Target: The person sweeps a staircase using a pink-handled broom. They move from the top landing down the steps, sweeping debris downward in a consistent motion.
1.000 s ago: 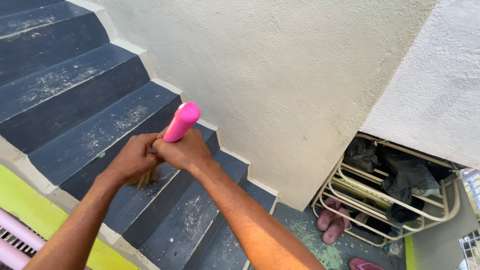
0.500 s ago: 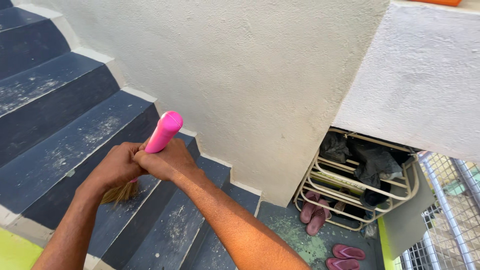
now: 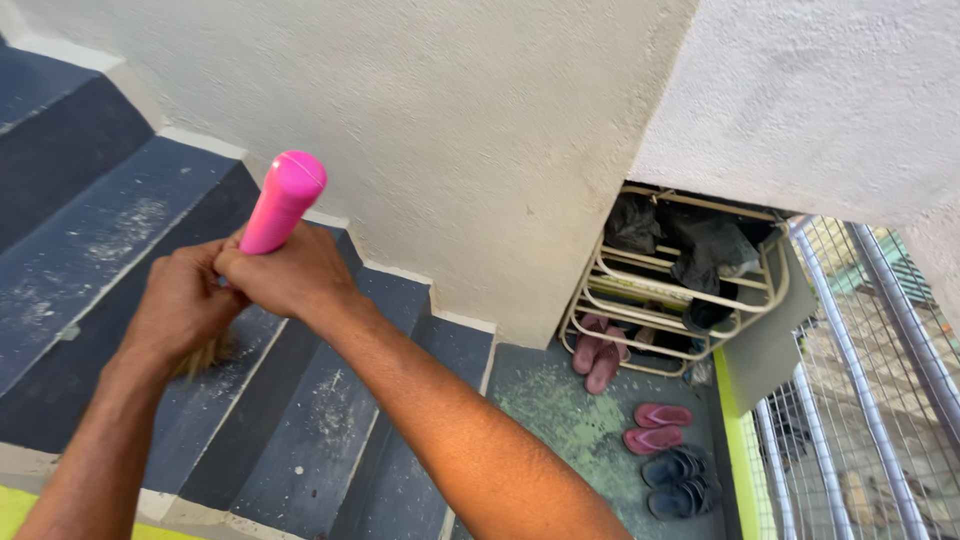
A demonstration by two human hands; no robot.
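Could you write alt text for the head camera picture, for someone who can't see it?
Both hands, left hand and right hand, grip a pink broom handle over dusty dark blue stairs. Below, a shoe rack and pink sandals sit by a rough white wall.

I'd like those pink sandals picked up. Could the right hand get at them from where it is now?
Probably not. The right hand is wrapped around the pink broom handle up on the stairs, while the pink sandals lie on the landing floor well below, apart from it.

glossy plastic broom handle (image 3: 280, 205), rough plastered wall (image 3: 480, 130).
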